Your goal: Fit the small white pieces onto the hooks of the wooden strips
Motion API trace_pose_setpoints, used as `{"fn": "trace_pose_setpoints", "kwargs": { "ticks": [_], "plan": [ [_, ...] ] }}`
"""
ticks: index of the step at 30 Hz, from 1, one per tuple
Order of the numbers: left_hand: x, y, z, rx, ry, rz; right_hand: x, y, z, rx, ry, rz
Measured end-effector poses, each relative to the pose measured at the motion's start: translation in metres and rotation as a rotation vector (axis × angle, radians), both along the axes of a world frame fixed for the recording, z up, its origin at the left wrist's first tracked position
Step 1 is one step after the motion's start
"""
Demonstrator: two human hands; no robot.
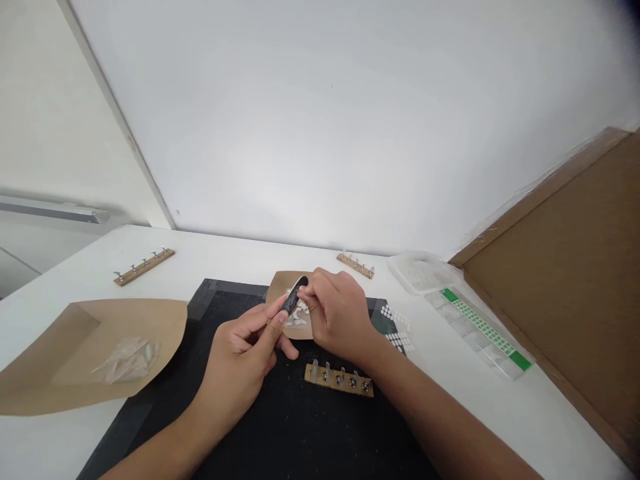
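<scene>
In the head view, my left hand point(255, 340) pinches the lower end of a black nail file point(294, 300) between thumb and fingers. The file tilts up toward the right. My right hand point(337, 310) is closed at the file's upper end, its fingertips touching or very near the dark face; whatever they pinch is too small or hidden to make out. Behind both hands lies a brown paper tray point(280, 283) with small whitish pieces point(300, 313) in it. Just below my right hand, a wooden strip point(340, 381) bears metal holders, some with translucent nail tips standing on them.
A black mat point(320, 433) covers the table's middle. To the left, a larger paper tray point(165, 320) holds bagged translucent pieces point(133, 360). Similar strips stand at far left point(145, 267) and back point(355, 265). White adhesive dots point(397, 340) and a green-labelled plastic case point(485, 333) lie right.
</scene>
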State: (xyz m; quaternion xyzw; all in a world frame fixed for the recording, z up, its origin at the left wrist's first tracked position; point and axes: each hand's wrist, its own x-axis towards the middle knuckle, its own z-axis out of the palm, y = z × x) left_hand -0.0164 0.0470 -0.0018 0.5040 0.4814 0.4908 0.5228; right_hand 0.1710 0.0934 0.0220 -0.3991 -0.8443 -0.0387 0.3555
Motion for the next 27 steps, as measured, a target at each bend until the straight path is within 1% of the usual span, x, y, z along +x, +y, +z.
{"fn": "trace_pose_setpoints", "kwargs": {
  "ticks": [2,6,9,10,12,14,16,17,19,21,22,25,27],
  "plan": [
    [0.0,0.0,0.0,0.012,0.006,-0.007,-0.001,0.0,0.001,0.013,-0.001,0.041],
    [0.0,-0.001,0.001,0.051,0.014,-0.023,0.0,-0.001,0.004,0.031,0.031,-0.03],
    [0.0,-0.003,0.0,0.073,0.031,-0.034,0.0,-0.002,0.005,-0.002,0.013,0.047],
    [-0.001,-0.003,0.0,0.084,0.043,-0.038,0.0,-0.003,0.005,0.0,0.021,0.049],
    [-0.002,-0.003,0.0,0.123,0.07,-0.027,-0.001,-0.004,0.006,-0.001,0.048,0.003],
    [-0.002,-0.003,0.002,0.207,0.119,-0.008,-0.002,-0.006,0.008,-0.033,0.038,0.008],
    [-0.002,-0.003,0.004,0.334,0.196,0.007,-0.003,-0.008,0.01,-0.068,0.007,0.056],
    [-0.001,-0.003,0.006,0.399,0.241,0.012,-0.003,-0.009,0.011,-0.073,0.005,0.058],
    [-0.001,-0.003,0.01,0.505,0.316,0.034,-0.004,-0.01,0.014,-0.066,0.042,0.0],
    [0.001,-0.004,0.012,0.564,0.355,0.069,-0.005,-0.01,0.015,-0.062,0.084,-0.058],
    [0.001,-0.005,0.013,0.585,0.369,0.082,-0.006,-0.01,0.016,-0.069,0.091,-0.059],
    [0.002,-0.005,0.013,0.643,0.402,0.096,-0.007,-0.012,0.017,-0.106,0.059,0.01],
    [0.003,-0.005,0.012,0.69,0.419,0.095,-0.007,-0.012,0.018,-0.104,0.064,0.013]
  ]
}}
